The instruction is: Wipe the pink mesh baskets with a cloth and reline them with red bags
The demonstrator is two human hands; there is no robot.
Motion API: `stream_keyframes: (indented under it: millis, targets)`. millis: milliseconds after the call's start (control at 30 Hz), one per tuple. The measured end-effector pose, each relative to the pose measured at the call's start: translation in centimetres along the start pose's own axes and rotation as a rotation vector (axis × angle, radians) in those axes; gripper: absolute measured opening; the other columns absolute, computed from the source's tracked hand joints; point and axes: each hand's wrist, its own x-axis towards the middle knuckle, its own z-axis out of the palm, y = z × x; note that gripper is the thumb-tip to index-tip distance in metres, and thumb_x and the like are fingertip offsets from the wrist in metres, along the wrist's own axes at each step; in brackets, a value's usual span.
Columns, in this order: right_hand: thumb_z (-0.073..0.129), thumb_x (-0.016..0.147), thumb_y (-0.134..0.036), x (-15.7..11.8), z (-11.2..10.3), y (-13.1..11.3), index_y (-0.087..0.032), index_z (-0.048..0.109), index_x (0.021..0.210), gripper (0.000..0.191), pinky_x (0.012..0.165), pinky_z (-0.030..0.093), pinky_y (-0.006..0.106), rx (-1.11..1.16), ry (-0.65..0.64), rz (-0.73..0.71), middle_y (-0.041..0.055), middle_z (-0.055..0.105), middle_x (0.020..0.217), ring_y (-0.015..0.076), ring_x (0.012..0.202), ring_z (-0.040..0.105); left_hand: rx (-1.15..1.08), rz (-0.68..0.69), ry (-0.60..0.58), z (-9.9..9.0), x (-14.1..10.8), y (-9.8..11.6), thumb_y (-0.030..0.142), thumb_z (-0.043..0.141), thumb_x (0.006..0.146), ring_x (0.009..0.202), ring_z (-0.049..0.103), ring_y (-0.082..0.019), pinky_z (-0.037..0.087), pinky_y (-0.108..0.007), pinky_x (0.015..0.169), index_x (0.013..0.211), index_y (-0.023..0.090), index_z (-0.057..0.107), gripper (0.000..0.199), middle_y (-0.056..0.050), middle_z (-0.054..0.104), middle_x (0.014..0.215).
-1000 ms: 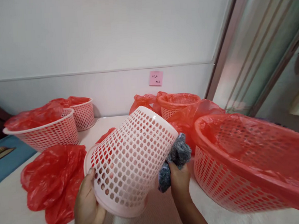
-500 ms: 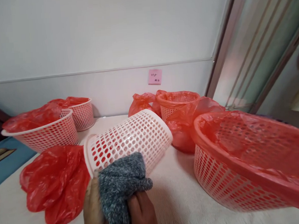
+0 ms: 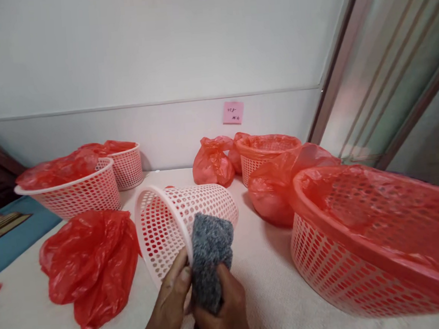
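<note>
A white perforated basket (image 3: pixel 210 200) lies on its side on the pale cloth surface, its open mouth facing left and toward me. My left hand (image 3: pixel 170 293) grips its near rim, thumb on the rim's edge. A fuzzy grey cloth (image 3: pixel 210 250) is bunched in my right hand (image 3: pixel 225 304) and rests against the basket's outer side, just right of the rim. Left of the basket lies a crumpled red plastic bag (image 3: pixel 93 263).
Two white baskets (image 3: pixel 82 194) (image 3: pixel 127 168) with red bags stand at the back left. Tied red bags (image 3: pixel 212 165) and a lined basket (image 3: pixel 269 146) are at the back. A large bag-lined basket (image 3: pixel 346 256) fills the right. A pink note (image 3: pixel 233 113) is on the wall.
The basket has turned so that its mouth shows more, and its base has come down. Both hands have shifted right; the grey cloth is now upright against the basket's side.
</note>
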Motion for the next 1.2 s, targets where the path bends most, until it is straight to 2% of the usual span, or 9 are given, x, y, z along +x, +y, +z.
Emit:
stream_keyframes:
  millis: [133, 267, 400, 567, 667, 767, 867, 1033, 1200]
  targets:
    - [0.063, 0.07, -0.027, 3.4, -2.9, -0.8, -0.022, 0.049, 0.07, 0.015, 0.042, 0.041, 0.021, 0.206, -0.001, 0.239, -0.0082, 0.045, 0.056, 0.0102, 0.047, 0.045, 0.278, 0.064, -0.343, -0.7, -0.4, -2.7, 0.036, 0.063, 0.082, 0.132, 0.048, -0.029, 0.038, -0.045, 0.109, 0.145, 0.031, 0.039, 0.068, -0.008, 0.048, 0.148]
    - [0.067, 0.074, -0.031, 5.1, -4.7, -1.2, -0.022, 0.049, 0.068, 0.021, 0.041, 0.038, 0.02, 0.293, 0.065, 0.318, -0.0088, 0.043, 0.054, 0.0089, 0.046, 0.041, 0.808, 0.307, -0.243, -1.1, 0.2, -5.0, 0.015, 0.061, 0.078, 0.119, 0.06, -0.027, 0.047, -0.044, 0.101, 0.133, 0.028, 0.055, 0.057, -0.01, 0.061, 0.133]
    - [0.066, 0.078, -0.033, 5.2, -4.6, -0.8, -0.021, 0.057, 0.084, 0.017, 0.053, 0.049, 0.023, 0.362, 0.051, 0.271, -0.0039, 0.059, 0.067, 0.0132, 0.058, 0.056, 0.859, 0.469, -0.19, -1.7, 0.6, -4.0, 0.015, 0.055, 0.085, 0.101, 0.069, -0.02, 0.055, -0.03, 0.088, 0.118, 0.024, 0.064, 0.035, -0.007, 0.073, 0.111]
    - [0.061, 0.077, -0.033, 7.0, -5.4, 3.1, -0.019, 0.06, 0.107, 0.033, 0.074, 0.052, 0.033, 0.065, 0.147, 0.244, 0.0035, 0.067, 0.086, 0.0201, 0.078, 0.063, 0.583, 0.249, 0.232, -1.8, -0.4, -1.4, 0.034, 0.063, 0.084, 0.087, 0.072, -0.02, 0.057, -0.022, 0.07, 0.104, 0.024, 0.072, 0.024, -0.002, 0.077, 0.091]
    - [0.058, 0.076, -0.036, 8.9, -7.0, 5.8, -0.015, 0.059, 0.117, 0.046, 0.081, 0.05, 0.041, -0.153, 0.264, 0.348, 0.0109, 0.07, 0.095, 0.0269, 0.088, 0.065, 0.327, 0.121, 0.512, -0.9, -0.8, -0.2, 0.041, 0.072, 0.075, 0.093, 0.07, -0.022, 0.055, -0.023, 0.078, 0.101, 0.022, 0.074, 0.032, -0.003, 0.077, 0.095]
    - [0.057, 0.078, -0.04, 9.0, -7.2, 6.6, -0.013, 0.059, 0.119, 0.05, 0.077, 0.051, 0.043, -0.214, 0.316, 0.379, 0.0143, 0.071, 0.095, 0.0292, 0.086, 0.067, 0.051, 0.074, 0.643, -0.2, -0.5, 0.8, 0.036, 0.08, 0.065, 0.09, 0.069, -0.022, 0.054, -0.026, 0.083, 0.105, 0.022, 0.072, 0.043, -0.002, 0.076, 0.093]
    - [0.056, 0.081, -0.033, 5.8, -4.6, 5.6, -0.013, 0.053, 0.126, 0.05, 0.079, 0.054, 0.042, -0.189, 0.262, 0.174, 0.0159, 0.07, 0.106, 0.0286, 0.095, 0.068, -0.168, 0.033, 0.66, 0.0, 0.0, 1.2, 0.029, 0.082, 0.062, 0.087, 0.069, -0.019, 0.055, -0.025, 0.081, 0.107, 0.023, 0.07, 0.046, 0.0, 0.075, 0.091]
    - [0.054, 0.074, -0.021, -1.0, 0.5, 2.4, -0.017, 0.046, 0.137, 0.063, 0.077, 0.058, 0.04, -0.255, -0.106, -0.501, 0.0164, 0.068, 0.112, 0.0286, 0.099, 0.067, -0.233, -0.007, 0.623, -0.2, 0.4, 1.1, 0.031, 0.086, 0.053, 0.077, 0.07, -0.019, 0.056, -0.021, 0.066, 0.089, 0.02, 0.071, 0.041, 0.0, 0.074, 0.078]
    - [0.049, 0.075, -0.014, 1.0, -0.3, 2.2, -0.02, 0.051, 0.13, 0.056, 0.073, 0.057, 0.039, -0.262, -0.077, -0.453, 0.0122, 0.067, 0.101, 0.0258, 0.089, 0.066, -0.39, 0.011, 0.59, -0.6, 0.8, 1.2, 0.034, 0.08, 0.066, 0.084, 0.07, -0.019, 0.058, -0.025, 0.074, 0.102, 0.02, 0.07, 0.039, -0.001, 0.075, 0.088]
